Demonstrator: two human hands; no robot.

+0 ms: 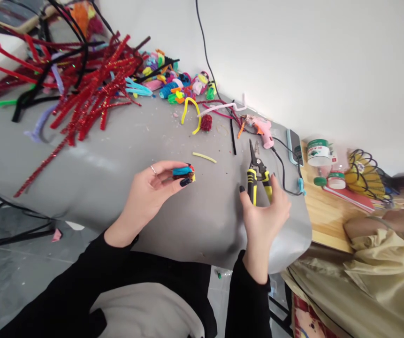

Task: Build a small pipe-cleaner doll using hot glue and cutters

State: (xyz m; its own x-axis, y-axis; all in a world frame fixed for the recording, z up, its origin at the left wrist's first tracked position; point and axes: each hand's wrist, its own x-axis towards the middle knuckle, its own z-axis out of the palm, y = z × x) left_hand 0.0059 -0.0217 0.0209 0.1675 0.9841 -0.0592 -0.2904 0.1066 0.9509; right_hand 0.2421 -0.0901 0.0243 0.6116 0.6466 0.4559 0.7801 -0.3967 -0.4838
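Pinched between the thumb and fingers of my left hand (157, 183) is a small blue and brown fuzzy piece (182, 172) with red and yellow at its end. My right hand (265, 202) has its thumb and fingers apart around the handles of black and yellow pliers (257, 171), whose jaws point away from me. Whether the fingers touch the handles is unclear. A short pale yellow strip (204, 157) lies on the grey table (173, 216) between the hands. Beyond it are a bent yellow pipe cleaner (184, 109) and a dark red pompom (206, 123).
Red glittery pipe cleaners (96, 89) pile up at the left, beside colourful fuzzy figures (187, 87). A pink glue gun (264, 131) with a black cord and a phone (294, 146) sit at the right. Another person's arm (374, 227) rests by the wooden table (324, 220).
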